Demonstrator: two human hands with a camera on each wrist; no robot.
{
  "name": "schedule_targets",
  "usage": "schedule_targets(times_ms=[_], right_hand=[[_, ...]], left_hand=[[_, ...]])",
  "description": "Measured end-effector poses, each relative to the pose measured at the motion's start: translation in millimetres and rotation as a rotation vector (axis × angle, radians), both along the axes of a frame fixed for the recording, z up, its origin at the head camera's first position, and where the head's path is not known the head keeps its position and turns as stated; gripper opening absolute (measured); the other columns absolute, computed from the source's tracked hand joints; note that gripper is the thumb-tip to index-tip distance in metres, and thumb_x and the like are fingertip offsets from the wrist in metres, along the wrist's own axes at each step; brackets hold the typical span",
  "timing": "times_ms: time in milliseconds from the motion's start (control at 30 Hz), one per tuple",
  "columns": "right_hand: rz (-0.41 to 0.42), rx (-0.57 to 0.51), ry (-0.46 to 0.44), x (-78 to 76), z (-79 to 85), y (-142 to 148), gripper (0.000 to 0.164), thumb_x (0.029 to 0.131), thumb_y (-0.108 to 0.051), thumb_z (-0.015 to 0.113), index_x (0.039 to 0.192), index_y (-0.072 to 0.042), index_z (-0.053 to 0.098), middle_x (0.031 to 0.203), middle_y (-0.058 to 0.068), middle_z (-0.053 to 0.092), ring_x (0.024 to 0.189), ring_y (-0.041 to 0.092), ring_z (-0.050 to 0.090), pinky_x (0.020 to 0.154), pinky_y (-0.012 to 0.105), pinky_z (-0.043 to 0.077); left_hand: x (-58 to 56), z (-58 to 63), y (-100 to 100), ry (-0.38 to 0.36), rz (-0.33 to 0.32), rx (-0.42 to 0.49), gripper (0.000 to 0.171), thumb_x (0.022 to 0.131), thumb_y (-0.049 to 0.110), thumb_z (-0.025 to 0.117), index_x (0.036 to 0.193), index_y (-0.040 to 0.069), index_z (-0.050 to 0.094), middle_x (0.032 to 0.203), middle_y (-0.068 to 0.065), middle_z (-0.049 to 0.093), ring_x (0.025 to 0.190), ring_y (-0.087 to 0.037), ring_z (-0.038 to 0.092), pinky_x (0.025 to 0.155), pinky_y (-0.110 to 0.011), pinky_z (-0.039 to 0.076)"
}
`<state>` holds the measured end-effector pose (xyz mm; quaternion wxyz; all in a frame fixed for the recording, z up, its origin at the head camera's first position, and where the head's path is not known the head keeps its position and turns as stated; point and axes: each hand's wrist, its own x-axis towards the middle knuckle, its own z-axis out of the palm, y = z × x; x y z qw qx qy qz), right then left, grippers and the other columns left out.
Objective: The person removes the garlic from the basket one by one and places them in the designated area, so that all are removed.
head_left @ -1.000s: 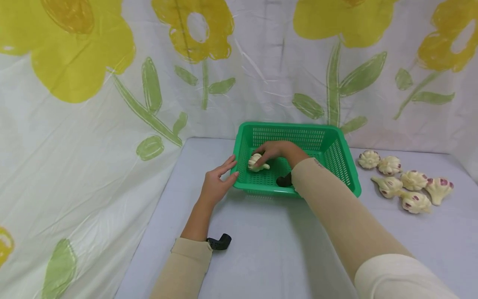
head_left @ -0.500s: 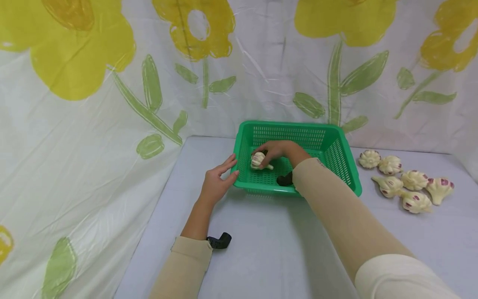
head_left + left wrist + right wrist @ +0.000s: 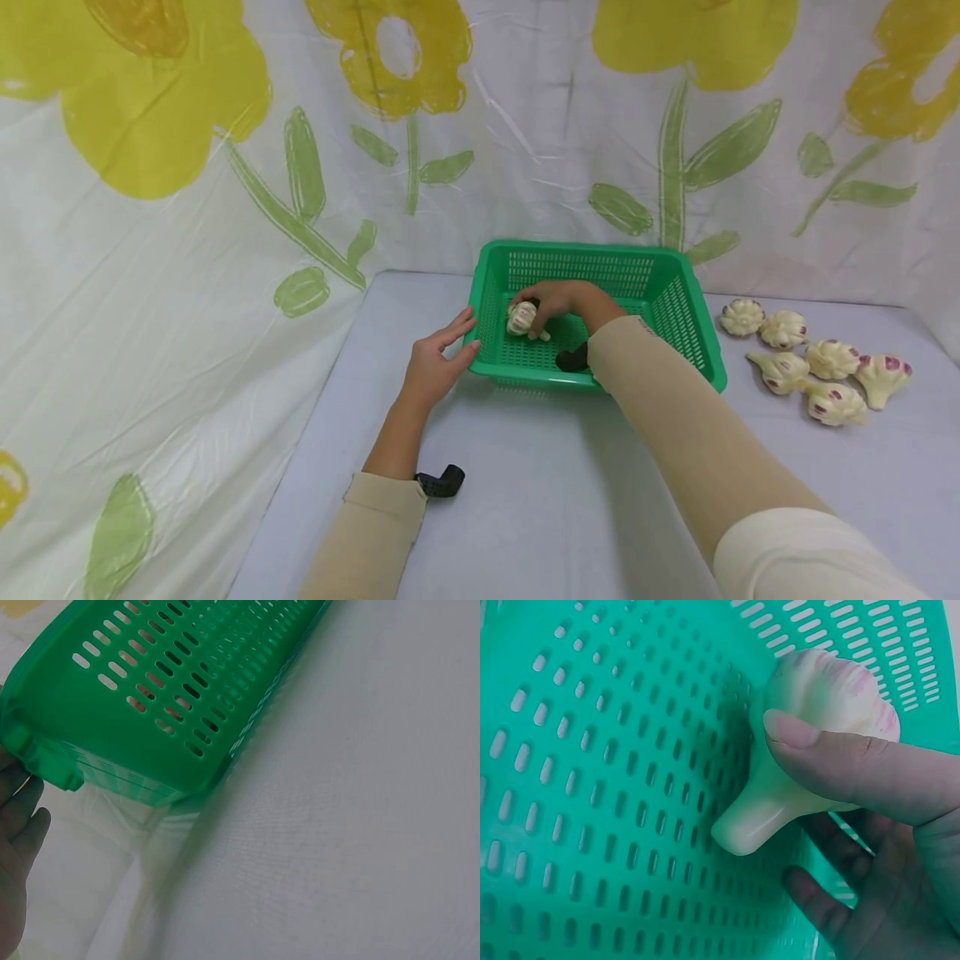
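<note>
Inside the green plastic basket (image 3: pixel 600 377), my right hand (image 3: pixel 558 300) holds a garlic bulb (image 3: pixel 521 318) near the basket's left end. In the right wrist view the thumb lies across the garlic bulb (image 3: pixel 825 690), with other fingers beneath it and the stem pointing down-left. My left hand (image 3: pixel 435 367) touches the basket's left rim with extended fingers. The left wrist view shows that hand (image 3: pixel 19 832) at the image's left edge, its fingertips by the rim of the basket (image 3: pixel 90 727).
Several garlic bulbs (image 3: pixel 831 360) lie grouped on the white table (image 3: pixel 517 500) right of the basket. A plastic sheet printed with yellow flowers (image 3: pixel 525 167) hangs behind and to the left. Black wrist devices (image 3: pixel 442 482) are strapped to both forearms.
The garlic bulb has shifted slightly right and up within the basket and turned in my right hand's fingers. My left hand stays at the rim.
</note>
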<state>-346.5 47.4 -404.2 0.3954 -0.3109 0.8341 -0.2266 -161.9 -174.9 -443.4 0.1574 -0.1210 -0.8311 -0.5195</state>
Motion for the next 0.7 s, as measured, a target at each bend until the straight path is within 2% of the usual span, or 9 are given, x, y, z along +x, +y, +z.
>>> schedule_targets(times_ms=[333,367,700], right_hand=[[-0.025,-0.015,-0.015,-4.3,-4.2,0.7,0.071,0.079,-0.021,0.083,0.141,-0.019,0.049,0.137,0.009,0.050,0.126,0.027,0.045,0.107,0.045,0.040],[-0.025,-0.019,-0.016,-4.7,-4.4,0.9,0.071,0.079,-0.021,0.083,0.142,-0.019,0.049,0.137,0.009,0.050,0.125,0.027,0.045,0.107,0.044,0.040],[-0.080,-0.124,-0.066,-2.3,-5.3,4.0,0.071,0.082,-0.021,0.079,0.145,-0.014,0.048,0.141,0.010,0.050,0.126,0.026,0.046,0.109,0.043,0.039]], left_hand=[[1.9,5.7,1.2,-0.004,-0.003,0.008,0.041,0.093,0.017,0.068,0.133,0.006,0.062,0.145,0.004,0.054,0.135,-0.014,0.049,0.112,-0.038,0.041],[-0.5,1.3,-0.1,0.002,-0.002,0.006,0.041,0.093,0.018,0.068,0.133,0.008,0.062,0.145,0.006,0.053,0.134,-0.012,0.049,0.111,-0.037,0.041],[0.1,-0.1,-0.7,0.010,-0.011,0.015,0.042,0.091,0.011,0.070,0.131,0.003,0.062,0.145,-0.004,0.053,0.134,-0.023,0.050,0.110,-0.042,0.042]])
